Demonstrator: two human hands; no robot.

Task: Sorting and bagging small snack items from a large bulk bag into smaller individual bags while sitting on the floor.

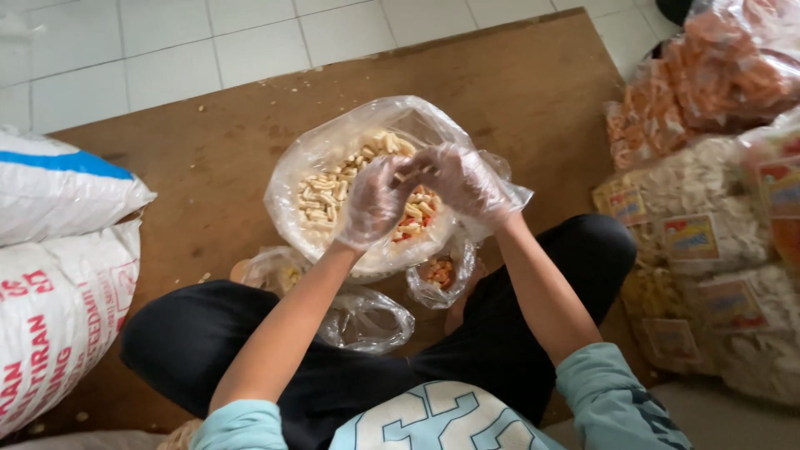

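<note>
Brown board (517, 92) over white tile floor. Large clear bag (333, 158) at centre, well filled with pale stick snacks (325, 196). Gloved left hand (375, 200) and right hand (462, 179) curled over its mouth, pinching a few sticks. Small bag (440, 275) barely started, crumpled bag (367, 321) apparently empty. White sacks (58, 275) left, sealed snack packs (708, 242) right.

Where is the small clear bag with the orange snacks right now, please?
In the head view, the small clear bag lies on the wooden board just below the big bag of pale snack sticks, under the right hand, beside the person's knee.
</note>
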